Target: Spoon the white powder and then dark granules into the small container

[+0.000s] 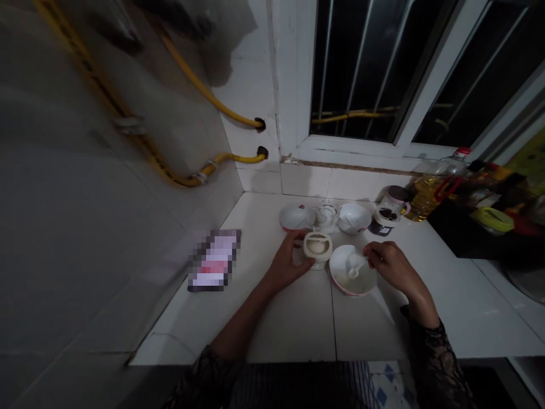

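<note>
My left hand (289,261) is wrapped around a small white jar (318,263), thumb at the near side and fingers behind. The jar's top shows an opening with pale contents. Close by on the right stands a white bowl with a pink rim (347,288), holding a little pale content I cannot make out. Above that bowl, my right hand (389,264) pinches a small white spoon (354,271), its head pointing down into the bowl. The spoon's handle end is hidden by my fingers.
Behind the jar stand another bowl (293,217), a clear glass container (327,216) and a bowl with a spoon (354,218). Farther right are a dark-filled jar (383,220), an oil bottle (426,196) and a black box (451,230). A phone (215,261) lies left.
</note>
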Tool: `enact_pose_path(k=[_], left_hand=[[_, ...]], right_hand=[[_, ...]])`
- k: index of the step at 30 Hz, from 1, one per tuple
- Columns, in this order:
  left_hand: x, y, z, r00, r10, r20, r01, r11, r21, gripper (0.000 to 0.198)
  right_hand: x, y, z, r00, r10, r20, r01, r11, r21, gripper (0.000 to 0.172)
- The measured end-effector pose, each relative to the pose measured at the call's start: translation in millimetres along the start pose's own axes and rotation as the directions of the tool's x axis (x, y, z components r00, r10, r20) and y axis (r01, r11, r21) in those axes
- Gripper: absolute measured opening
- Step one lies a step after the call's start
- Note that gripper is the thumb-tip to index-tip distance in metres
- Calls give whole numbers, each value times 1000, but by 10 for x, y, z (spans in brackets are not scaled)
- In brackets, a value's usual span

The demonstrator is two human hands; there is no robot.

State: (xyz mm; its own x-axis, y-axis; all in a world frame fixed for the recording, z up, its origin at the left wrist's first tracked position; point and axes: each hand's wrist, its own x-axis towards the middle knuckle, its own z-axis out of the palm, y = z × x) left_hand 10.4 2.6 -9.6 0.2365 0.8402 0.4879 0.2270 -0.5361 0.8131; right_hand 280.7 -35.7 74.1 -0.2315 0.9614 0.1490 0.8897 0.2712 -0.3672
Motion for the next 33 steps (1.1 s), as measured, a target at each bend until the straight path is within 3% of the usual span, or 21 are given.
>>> enact_pose_path(k=[4, 8, 16, 28, 33], left_hand=[[4, 7, -10, 1000, 6, 7, -6, 1000, 2, 54], [5, 15, -18, 1000, 2, 7, -2, 1000, 11, 54], [-4, 25, -19, 1000, -5, 3, 5, 1000, 18, 55], [0, 17, -15, 1000, -20, 9, 20, 999, 27, 56], [2, 9, -2, 1000, -13, 3, 13, 1000, 18, 56]], right_hand=[[10, -4, 70, 1000, 7, 5, -7, 1000, 27, 27], [19, -69, 164, 998, -41, 55, 26, 969, 245, 28], [66, 124, 176, 981, 180, 76, -183, 713, 676, 29], [88, 214, 158, 950, 303, 75, -221, 483, 847, 20], [107, 250, 182, 940, 336, 54, -214, 459, 862, 23]])
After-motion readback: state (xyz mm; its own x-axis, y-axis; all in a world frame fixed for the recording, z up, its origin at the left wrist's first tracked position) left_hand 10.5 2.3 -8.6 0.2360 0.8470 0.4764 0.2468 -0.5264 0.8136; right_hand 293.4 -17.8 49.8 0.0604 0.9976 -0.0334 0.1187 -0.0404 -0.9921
